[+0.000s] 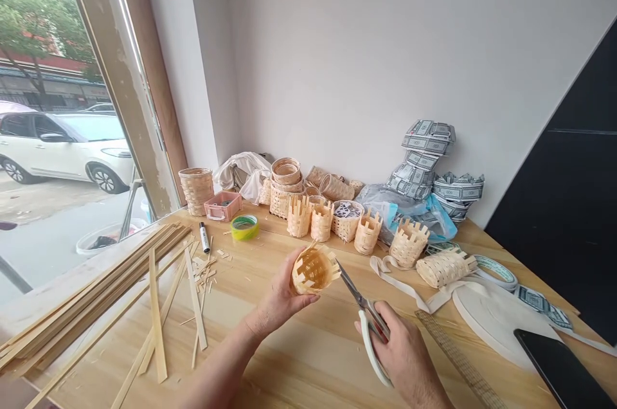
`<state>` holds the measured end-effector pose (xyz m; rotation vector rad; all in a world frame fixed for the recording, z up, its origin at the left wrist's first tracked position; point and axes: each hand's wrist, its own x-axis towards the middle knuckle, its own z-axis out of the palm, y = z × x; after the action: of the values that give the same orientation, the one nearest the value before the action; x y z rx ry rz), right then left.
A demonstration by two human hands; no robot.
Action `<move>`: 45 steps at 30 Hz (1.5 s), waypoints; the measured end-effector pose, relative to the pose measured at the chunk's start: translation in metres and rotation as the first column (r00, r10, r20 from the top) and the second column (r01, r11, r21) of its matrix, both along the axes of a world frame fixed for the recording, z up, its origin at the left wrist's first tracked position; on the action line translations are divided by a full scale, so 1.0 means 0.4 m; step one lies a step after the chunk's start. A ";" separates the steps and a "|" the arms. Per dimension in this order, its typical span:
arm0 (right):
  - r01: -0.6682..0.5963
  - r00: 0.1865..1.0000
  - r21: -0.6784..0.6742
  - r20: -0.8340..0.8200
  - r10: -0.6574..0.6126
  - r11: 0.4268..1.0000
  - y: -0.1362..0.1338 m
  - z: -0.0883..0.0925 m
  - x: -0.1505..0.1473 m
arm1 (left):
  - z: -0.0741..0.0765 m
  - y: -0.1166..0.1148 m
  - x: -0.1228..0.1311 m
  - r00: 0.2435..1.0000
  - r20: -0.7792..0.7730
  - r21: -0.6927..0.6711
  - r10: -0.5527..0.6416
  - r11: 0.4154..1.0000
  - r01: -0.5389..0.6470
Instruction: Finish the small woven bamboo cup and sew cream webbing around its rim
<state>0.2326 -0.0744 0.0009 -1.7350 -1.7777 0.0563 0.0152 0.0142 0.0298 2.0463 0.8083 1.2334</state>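
Observation:
My left hand (288,287) is wrapped round a small woven basket (313,271), tilted so that its open mouth and uneven strip ends face me and to the right. In my right hand (402,348) is a pair of scissors (359,296) with white handles. The blades point up and left, and their tips are at the strip ends on the basket's right rim; I cannot tell whether they touch. Behind the hands stand several similar small baskets (321,222) with upright strip ends.
Long wooden strips (96,287) cover the table's left side, with offcuts (206,274), a marker (204,238) and green-yellow tape (244,227) nearby. A pink box (223,206) stands behind. On the right lie a ruler (457,357), a white ribbon roll (496,319) and a phone (562,364).

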 end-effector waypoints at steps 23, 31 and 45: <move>-0.028 0.998 0.034 0.056 0.026 0.999 -0.008 0.020 -0.004 | 0.003 -0.017 0.005 0.995 -0.096 0.009 -0.026 1.000 0.027; -0.016 0.997 0.019 0.074 0.015 1.000 -0.008 0.019 -0.004 | -0.004 -0.016 0.006 0.993 -0.113 0.063 -0.015 0.998 0.022; -0.110 0.986 0.034 0.133 0.104 0.993 0.015 -0.014 0.001 | 0.015 -0.012 -0.011 0.991 -0.122 0.006 -0.060 0.998 0.061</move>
<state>0.2329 -0.0683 -0.0046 -1.6466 -1.9530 -0.0498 0.0107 0.0095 0.0357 2.1550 0.7908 1.0903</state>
